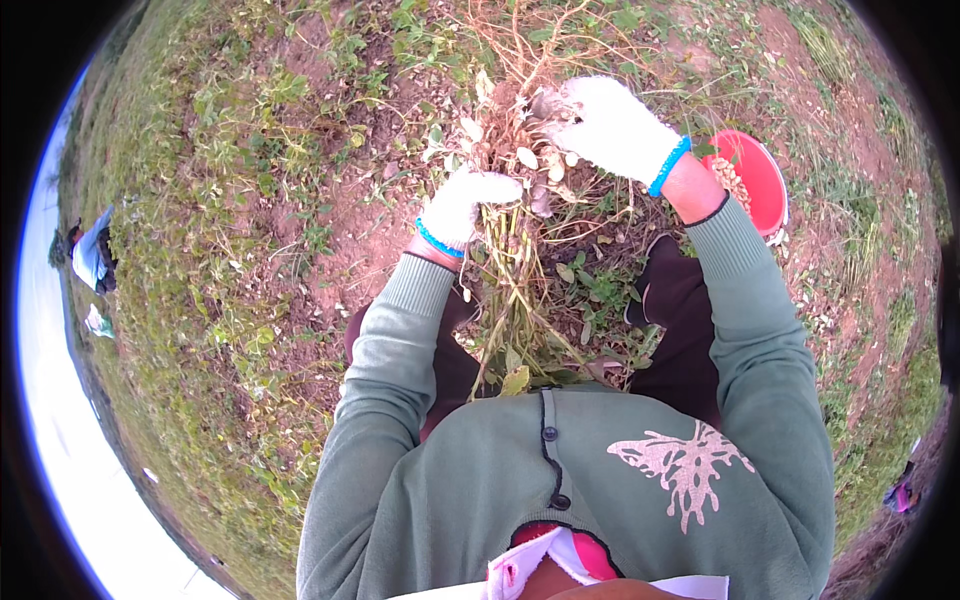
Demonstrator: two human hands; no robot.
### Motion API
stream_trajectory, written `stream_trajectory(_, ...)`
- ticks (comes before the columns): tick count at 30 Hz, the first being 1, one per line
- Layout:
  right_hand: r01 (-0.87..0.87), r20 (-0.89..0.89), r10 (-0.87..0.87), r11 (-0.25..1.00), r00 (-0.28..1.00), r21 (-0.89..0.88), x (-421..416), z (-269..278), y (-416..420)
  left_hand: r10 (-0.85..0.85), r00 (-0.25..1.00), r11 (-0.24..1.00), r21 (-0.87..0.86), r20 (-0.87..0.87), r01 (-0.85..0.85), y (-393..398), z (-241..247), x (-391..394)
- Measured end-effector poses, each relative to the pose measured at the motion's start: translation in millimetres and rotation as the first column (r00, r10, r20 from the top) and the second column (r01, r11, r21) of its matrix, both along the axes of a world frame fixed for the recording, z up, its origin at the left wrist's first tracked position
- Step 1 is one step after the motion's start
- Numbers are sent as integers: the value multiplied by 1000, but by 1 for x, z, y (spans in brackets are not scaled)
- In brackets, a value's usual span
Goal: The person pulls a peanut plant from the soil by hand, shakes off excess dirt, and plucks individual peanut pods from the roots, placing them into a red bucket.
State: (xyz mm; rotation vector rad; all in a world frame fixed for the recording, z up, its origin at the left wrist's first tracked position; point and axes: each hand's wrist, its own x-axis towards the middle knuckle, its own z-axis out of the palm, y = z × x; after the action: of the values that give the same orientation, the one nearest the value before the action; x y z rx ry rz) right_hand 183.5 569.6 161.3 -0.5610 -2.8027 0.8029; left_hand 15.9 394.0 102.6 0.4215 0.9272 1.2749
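My left hand (pixel 466 201), in a white knitted glove with a blue cuff, grips a bunch of uprooted peanut plants (pixel 514 244) around the stems just below the roots. The roots point away from me and the leafy ends lie towards my lap. Pale peanut pods (pixel 527 157) hang among the tangled roots. My right hand (pixel 604 127), gloved the same way, is at the right side of the roots with its fingertips among them; whether they pinch a pod is hidden. Right of my right wrist stands a red bucket (pixel 766 184) with picked peanuts (pixel 729 180) inside.
Low green plants (pixel 262 157) and reddish soil (pixel 360 247) surround me. My shoe (pixel 646 289) is near the bucket. Another person (pixel 91 251) is bent over far off at the left, close to a pale sack-like thing (pixel 97 322). A purple item (pixel 900 496) lies at the far right.
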Motion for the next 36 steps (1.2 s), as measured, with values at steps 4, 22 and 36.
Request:
stream_trajectory(4,70,-15,-71,886,997,459,0,-14,-12,-16,992,1000,-4,128,17,7,-1,7)
stream_trajectory(22,-100,-122,-445,71,887,-992,-5,-27,26,176,967,975,107,182,-197,-26,-52,-25)
stream_trajectory(36,47,-73,-278,404,958,-914,-28,-21,-1,205,953,977,17,222,-214,-24,-45,-19)
